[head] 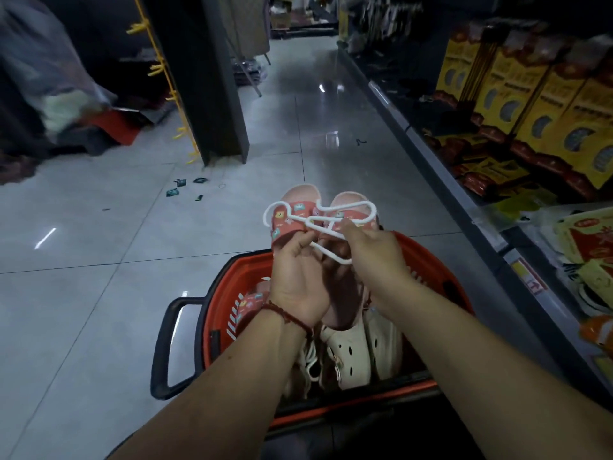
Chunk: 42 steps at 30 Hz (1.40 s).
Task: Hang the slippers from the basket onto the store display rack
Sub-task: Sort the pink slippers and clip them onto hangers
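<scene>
Grey glossy floor tiles [99, 247] stretch ahead of you, with a shelf of yellow packaged goods [544, 121] along your right. Below your arms sits the red basket [219, 313], holding cream clogs [358, 353] and another patterned slipper [250, 302]. Above it you hold a pair of pink slippers [298, 220] with cartoon-print straps. Your left hand [298, 277] grips the pair from underneath, while your right hand [371, 250] pinches the white plastic hanger [285, 207] lying across the straps.
</scene>
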Motion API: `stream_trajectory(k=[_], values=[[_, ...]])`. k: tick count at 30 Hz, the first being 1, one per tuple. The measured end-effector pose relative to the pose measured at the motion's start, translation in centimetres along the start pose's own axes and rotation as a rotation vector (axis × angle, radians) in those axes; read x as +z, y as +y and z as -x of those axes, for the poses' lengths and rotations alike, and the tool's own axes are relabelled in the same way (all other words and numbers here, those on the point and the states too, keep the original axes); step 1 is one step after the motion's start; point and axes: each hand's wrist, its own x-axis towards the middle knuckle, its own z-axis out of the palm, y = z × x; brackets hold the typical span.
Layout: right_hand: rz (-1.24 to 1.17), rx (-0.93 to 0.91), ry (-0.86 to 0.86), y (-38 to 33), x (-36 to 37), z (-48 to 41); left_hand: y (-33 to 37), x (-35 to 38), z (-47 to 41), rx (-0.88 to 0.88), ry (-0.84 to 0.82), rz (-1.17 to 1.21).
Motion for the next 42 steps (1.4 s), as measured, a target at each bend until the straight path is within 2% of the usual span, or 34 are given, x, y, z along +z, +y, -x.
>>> stream_trajectory(k=[4, 8, 12, 17, 19, 22, 24, 27, 29, 33, 42], values=[[-0.080, 0.067, -0.162, -0.2, -0.6, -0.4, 1.2, -1.2, -0.7, 0.046, 0.158, -0.021], [-0.082, 0.078, -0.109, 0.0, -2.1, -1.8, 2.1, -2.2, -0.2, 0.070, 0.236, -0.065], [0.065, -0.014, -0.148, 0.3, -2.4, -1.9, 2.7, -2.4, 0.6, 0.013, 0.242, -0.067], [0.243, -0.121, -0.087, 0.6, -1.8, -1.9, 2.7, -2.7, 1.2, -0.013, 0.205, -0.093], [0.235, -0.153, -0.087, 0.3, -1.6, -1.8, 2.5, -2.7, 1.4, -0.031, 0.190, -0.113], [0.239, -0.138, -0.243, -0.2, -1.6, -1.5, 2.6, -2.5, 1.8, -0.013, 0.171, -0.117], [0.271, -0.060, -0.380, -0.4, -1.5, -1.0, 2.8, -2.2, 2.1, 0.007, 0.165, -0.117], [0.249, 0.028, -0.472, -0.5, -1.4, -0.7, 3.2, -2.2, 2.4, 0.003, 0.149, -0.144], [0.248, 0.039, -0.436, -0.3, -0.9, -0.8, 3.2, -2.3, 2.4, 0.020, 0.140, -0.162], [0.176, 0.008, -0.237, 0.5, 0.5, -0.9, 3.2, -2.3, 2.4, 0.047, 0.111, -0.185], [0.094, 0.019, -0.030, 1.7, 2.8, -0.9, 2.7, -2.0, 2.4, 0.067, 0.128, -0.162]])
